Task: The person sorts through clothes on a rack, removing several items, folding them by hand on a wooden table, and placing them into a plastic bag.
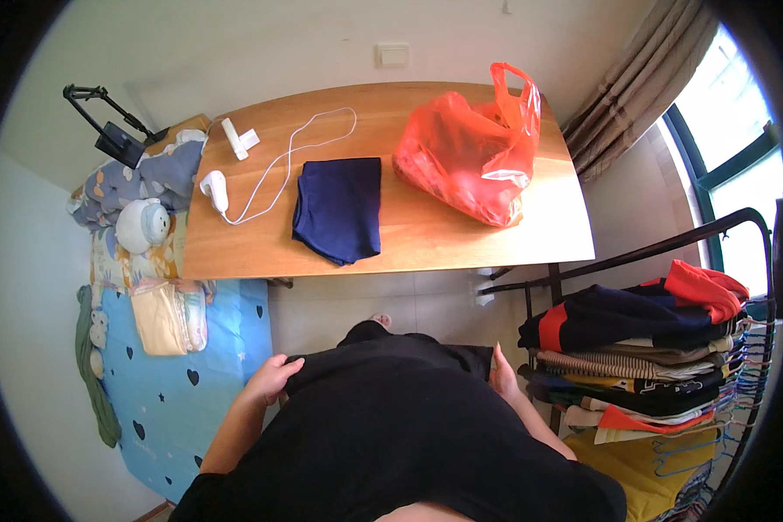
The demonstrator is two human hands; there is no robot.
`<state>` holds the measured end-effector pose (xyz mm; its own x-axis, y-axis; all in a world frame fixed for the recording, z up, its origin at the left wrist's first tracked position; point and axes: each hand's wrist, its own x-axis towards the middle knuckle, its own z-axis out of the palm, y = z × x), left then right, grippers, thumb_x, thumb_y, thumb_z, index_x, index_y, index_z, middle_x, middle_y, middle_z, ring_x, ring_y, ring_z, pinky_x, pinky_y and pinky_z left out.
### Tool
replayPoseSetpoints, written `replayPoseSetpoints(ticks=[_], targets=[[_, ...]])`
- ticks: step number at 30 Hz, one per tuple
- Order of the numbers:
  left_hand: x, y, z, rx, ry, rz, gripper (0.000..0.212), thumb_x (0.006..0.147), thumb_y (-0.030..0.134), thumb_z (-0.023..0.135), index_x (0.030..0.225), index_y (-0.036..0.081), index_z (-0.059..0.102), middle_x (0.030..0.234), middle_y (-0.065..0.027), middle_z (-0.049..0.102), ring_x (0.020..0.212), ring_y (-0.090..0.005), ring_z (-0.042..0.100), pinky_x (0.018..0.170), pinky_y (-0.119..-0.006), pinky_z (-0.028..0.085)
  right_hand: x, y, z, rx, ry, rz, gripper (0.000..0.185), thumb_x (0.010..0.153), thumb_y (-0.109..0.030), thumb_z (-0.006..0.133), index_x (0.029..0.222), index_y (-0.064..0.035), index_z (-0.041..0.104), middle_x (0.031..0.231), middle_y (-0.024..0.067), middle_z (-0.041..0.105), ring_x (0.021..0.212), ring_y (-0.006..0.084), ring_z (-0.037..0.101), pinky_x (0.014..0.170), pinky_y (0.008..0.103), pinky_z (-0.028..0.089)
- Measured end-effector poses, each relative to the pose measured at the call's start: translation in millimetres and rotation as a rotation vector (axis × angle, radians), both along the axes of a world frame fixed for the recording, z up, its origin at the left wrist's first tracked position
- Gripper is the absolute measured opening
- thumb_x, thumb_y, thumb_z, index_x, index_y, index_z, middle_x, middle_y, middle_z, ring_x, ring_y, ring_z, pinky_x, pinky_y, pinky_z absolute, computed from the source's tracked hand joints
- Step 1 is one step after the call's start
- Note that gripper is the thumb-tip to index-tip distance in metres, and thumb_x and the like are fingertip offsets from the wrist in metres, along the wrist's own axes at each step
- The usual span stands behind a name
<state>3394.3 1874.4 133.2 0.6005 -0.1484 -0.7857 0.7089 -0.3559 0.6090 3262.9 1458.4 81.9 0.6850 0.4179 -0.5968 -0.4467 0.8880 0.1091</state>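
Black cloth (473,359) is stretched in front of my body at waist height. It blends into the black shirt I wear, so I cannot tell whether it is a separate garment or the shirt's hem. At its left corner, my left hand (275,378) pinches the edge between thumb and fingers. My right hand (505,376) is at the opposite edge, thumb pointing up and fingers partly hidden behind the fabric. Before me on the wooden table (430,251) lies a folded navy blue garment (340,209).
A red plastic bag (466,160), a white handheld appliance (216,190) with a looping cord, and a white power strip (234,139) are on the table. A bed (169,404) with folded cloths (163,320) stands left. A rack of hanging clothes (633,365) stands close on the right.
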Motion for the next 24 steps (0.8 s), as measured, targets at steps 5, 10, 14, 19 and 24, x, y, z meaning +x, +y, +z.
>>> replayPoseSetpoints(ticks=[5, 10, 14, 19, 24], targets=[[63.1, -15.8, -9.4, 0.145, -0.377, 0.144, 0.039, 0.076, 0.007, 0.066, 0.108, -0.001, 0.046, 0.1, -0.0096, 0.054, 0.09, -0.0166, 0.051, 0.08, -0.031, 0.044, 69.2, -2.1, 29.6, -1.041, -0.019, 0.449, 0.035, 0.076, -0.009, 0.068, 0.105, 0.0058, 0.055, 0.095, 0.0118, 0.062, 0.082, 0.0225, 0.059, 0.079, 0.0339, 0.047], [168.2, -28.2, 85.1, -0.014, -0.843, 0.227, 0.026, 0.082, 0.01, 0.061, 0.105, 0.002, 0.053, 0.096, -0.0041, 0.057, 0.092, -0.0127, 0.052, 0.084, -0.026, 0.041, 193.5, 10.1, 143.5, -1.19, -0.365, -0.039, 0.027, 0.079, -0.011, 0.065, 0.101, 0.0018, 0.058, 0.094, 0.0055, 0.062, 0.085, 0.0138, 0.057, 0.079, 0.0268, 0.044], [199.6, -24.1, 162.8, -0.225, -1.068, 0.372, 0.022, 0.084, 0.009, 0.06, 0.104, 0.001, 0.054, 0.097, -0.0044, 0.059, 0.091, -0.0099, 0.054, 0.082, -0.022, 0.041, 233.6, 18.8, 206.3, -1.042, -0.638, -0.25, 0.024, 0.081, -0.011, 0.063, 0.101, 0.0013, 0.058, 0.094, 0.0074, 0.063, 0.081, 0.0139, 0.06, 0.072, 0.0261, 0.048], [209.8, -4.4, 134.1, -0.135, -1.019, 0.403, 0.033, 0.08, 0.006, 0.061, 0.111, -0.001, 0.049, 0.101, -0.0083, 0.058, 0.094, -0.0143, 0.054, 0.085, -0.026, 0.041, 246.0, 35.8, 178.7, -1.211, -0.639, -0.251, 0.035, 0.08, -0.008, 0.063, 0.112, 0.0024, 0.053, 0.105, 0.0075, 0.061, 0.093, 0.0152, 0.057, 0.086, 0.0278, 0.043], [224.1, 52.9, -31.4, 0.086, -0.647, 0.442, 0.042, 0.069, 0.003, 0.059, 0.11, -0.002, 0.051, 0.089, -0.0053, 0.059, 0.077, -0.0154, 0.053, 0.068, -0.028, 0.043, 260.2, 64.9, 25.0, -1.437, -0.466, 0.169, 0.04, 0.076, -0.014, 0.066, 0.109, 0.0034, 0.054, 0.099, 0.0113, 0.063, 0.089, 0.016, 0.058, 0.083, 0.0282, 0.044]])
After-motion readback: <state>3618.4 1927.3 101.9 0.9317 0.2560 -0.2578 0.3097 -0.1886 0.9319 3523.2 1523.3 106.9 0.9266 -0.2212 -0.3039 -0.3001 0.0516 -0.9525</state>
